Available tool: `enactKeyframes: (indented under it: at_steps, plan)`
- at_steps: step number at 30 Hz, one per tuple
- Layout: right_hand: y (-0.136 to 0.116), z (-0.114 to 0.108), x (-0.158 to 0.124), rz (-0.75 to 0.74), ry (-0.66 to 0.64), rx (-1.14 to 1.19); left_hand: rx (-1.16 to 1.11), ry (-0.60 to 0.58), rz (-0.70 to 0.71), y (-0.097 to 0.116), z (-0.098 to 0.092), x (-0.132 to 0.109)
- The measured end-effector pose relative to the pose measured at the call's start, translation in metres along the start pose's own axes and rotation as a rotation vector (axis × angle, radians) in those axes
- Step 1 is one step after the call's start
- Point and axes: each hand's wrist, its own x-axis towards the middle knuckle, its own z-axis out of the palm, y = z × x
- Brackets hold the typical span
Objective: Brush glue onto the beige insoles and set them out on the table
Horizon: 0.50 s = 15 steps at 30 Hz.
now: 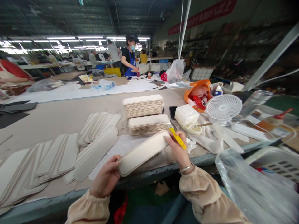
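Observation:
A long cream panel with rounded corners [143, 153] is held slantwise above the table's front edge. My left hand [107, 175] grips its lower left end, fingers closed on it. At the upper right end, my right hand [178, 146] pinches the panel and also holds a yellow-handled brush [177, 137], its bristles pointing up and left. Just behind are two neat stacks of similar panels, a nearer stack [149, 122] and a farther stack [143, 102]. Fanned-out panels [57, 155] overlap one another along the table to the left.
Right of the stacks are a phone [173, 112], a white plastic container [187, 114], a white fan [224, 108] and an orange bag [187, 93]. Clear plastic [252, 189] hangs by the table's right front edge. A person in a blue apron [131, 60] stands across the table.

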Motion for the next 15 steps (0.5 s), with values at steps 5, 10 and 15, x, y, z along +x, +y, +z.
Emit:
enactKeyframes:
  at_steps: [5,10,15]
  plan:
    - [-0.013,-0.008,0.015,0.032,0.012,0.099,-0.17,-0.131,-0.351,-0.036,0.028,-0.007]
    - [-0.011,-0.012,0.019,0.075,0.018,0.134,-0.1,-0.296,-0.471,-0.07,0.041,-0.014]
    - [-0.012,-0.014,0.019,0.046,0.01,0.061,0.028,-0.365,-0.451,-0.086,0.045,-0.017]
